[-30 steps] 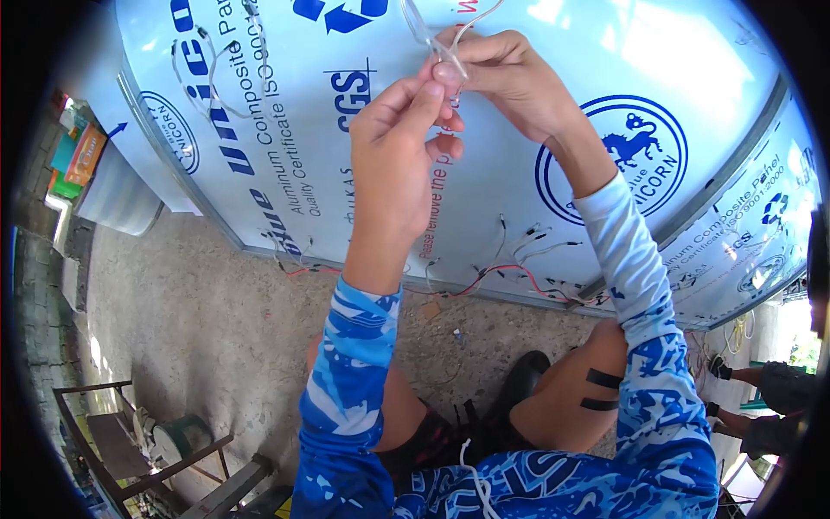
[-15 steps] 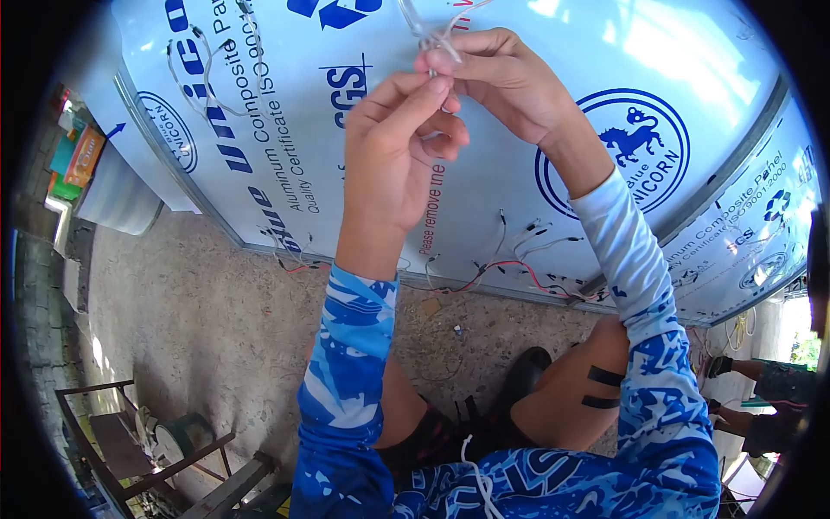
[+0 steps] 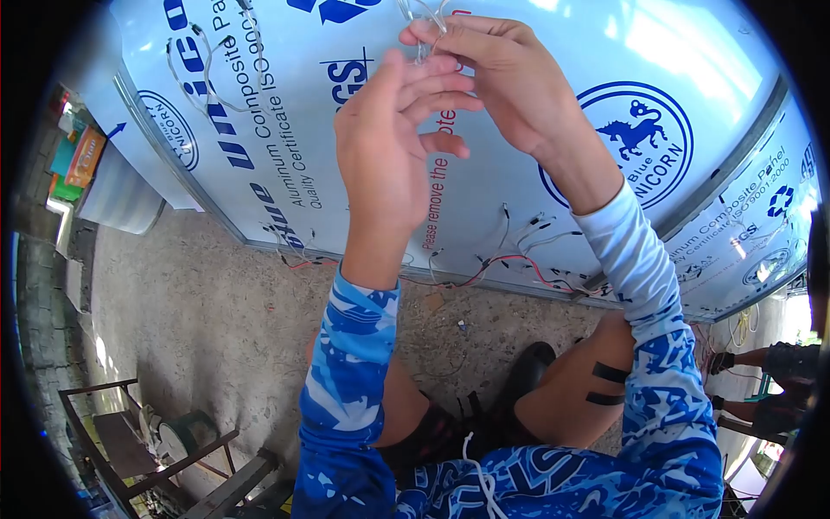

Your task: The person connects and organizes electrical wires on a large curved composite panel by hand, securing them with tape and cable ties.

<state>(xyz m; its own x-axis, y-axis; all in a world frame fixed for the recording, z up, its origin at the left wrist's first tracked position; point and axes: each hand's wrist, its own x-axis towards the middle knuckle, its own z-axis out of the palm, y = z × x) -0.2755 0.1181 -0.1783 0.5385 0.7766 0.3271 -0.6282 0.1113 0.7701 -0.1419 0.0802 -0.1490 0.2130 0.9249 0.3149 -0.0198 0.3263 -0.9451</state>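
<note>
Right hand: my right hand [image 3: 519, 86], at 1 o'clock, has its thumb and forefinger pinched together on the clear wires; the other fingers curl loosely below.
Left hand: my left hand [image 3: 382, 147], just past 11 o'clock, is held upright, thumb apart from the fingers, which reach towards my right hand. I cannot tell whether a fingertip touches the wires.
Clear wires: the clear wires [image 3: 421, 26] are at 12 o'clock, in my right finger and thumb, looping at the top edge in front of the white panel [image 3: 484, 199].
Panel: it stands before me, printed with blue and red lettering; a round unicorn logo [image 3: 635, 145] sits at 2 o'clock, beside my right wrist.
Other wiring: thin black-tipped leads [image 3: 177, 65] hang against the panel at 10 o'clock. A red wire [image 3: 536, 272] runs along its lower edge, between 4 and 5 o'clock, among more pale leads.
Floor: rough concrete [image 3: 233, 320] lies below, with my black shoe [image 3: 529, 372] at 5 o'clock.
Left side: a striped tub [image 3: 130, 203] and an orange box [image 3: 85, 156] are at 10 o'clock; a rusty metal frame [image 3: 86, 432] is at 8 o'clock.
Right side: another person's legs [image 3: 743, 359] show at 4 o'clock, near a yellow cable [image 3: 742, 329].
</note>
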